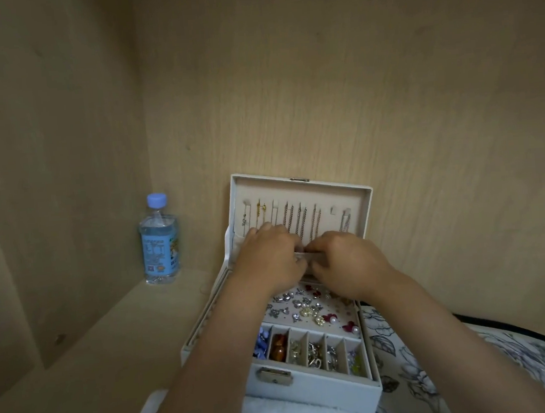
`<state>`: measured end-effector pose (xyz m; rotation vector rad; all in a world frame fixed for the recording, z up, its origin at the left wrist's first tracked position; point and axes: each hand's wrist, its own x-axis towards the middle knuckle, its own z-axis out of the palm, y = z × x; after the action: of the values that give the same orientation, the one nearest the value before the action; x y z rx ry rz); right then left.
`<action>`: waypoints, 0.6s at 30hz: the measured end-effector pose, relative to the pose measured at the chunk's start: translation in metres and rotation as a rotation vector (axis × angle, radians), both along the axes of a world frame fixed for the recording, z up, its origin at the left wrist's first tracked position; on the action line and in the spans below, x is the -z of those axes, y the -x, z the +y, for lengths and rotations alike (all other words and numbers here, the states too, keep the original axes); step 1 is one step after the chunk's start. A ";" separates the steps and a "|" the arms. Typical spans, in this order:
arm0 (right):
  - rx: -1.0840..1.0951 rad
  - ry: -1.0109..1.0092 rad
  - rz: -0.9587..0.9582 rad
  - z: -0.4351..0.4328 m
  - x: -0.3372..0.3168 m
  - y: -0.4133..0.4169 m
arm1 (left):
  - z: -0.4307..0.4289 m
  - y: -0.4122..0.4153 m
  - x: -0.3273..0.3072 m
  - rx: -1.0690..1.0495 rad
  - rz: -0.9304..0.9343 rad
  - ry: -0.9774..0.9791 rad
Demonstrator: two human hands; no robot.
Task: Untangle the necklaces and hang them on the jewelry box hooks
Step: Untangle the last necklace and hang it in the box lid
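Now left grip and right grip both pinch the pocket band below necklaces hung on the jewelry box lid hooks; tuck chain ends gently, keep strands parallel.

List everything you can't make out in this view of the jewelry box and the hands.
1. Head view: lower ends of the hanging chains, hidden behind the left hand and right hand.
2. Head view: whether either hand pinches anything; the backs of the hands cover it.
3. Head view: label text on the water bottle, too small and blurred.
4. Head view: small trinkets in the front row of the jewelry box, too small to identify.
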<state>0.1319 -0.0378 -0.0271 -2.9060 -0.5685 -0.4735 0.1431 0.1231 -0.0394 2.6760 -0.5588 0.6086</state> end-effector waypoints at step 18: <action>0.202 -0.394 0.173 -0.184 -0.002 0.105 | -0.152 0.084 0.003 0.291 0.085 0.074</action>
<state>0.0267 -0.2215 -0.0250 -2.5962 -0.1366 -0.3099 0.0591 -0.0285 -0.0427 2.4728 -0.8632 0.4225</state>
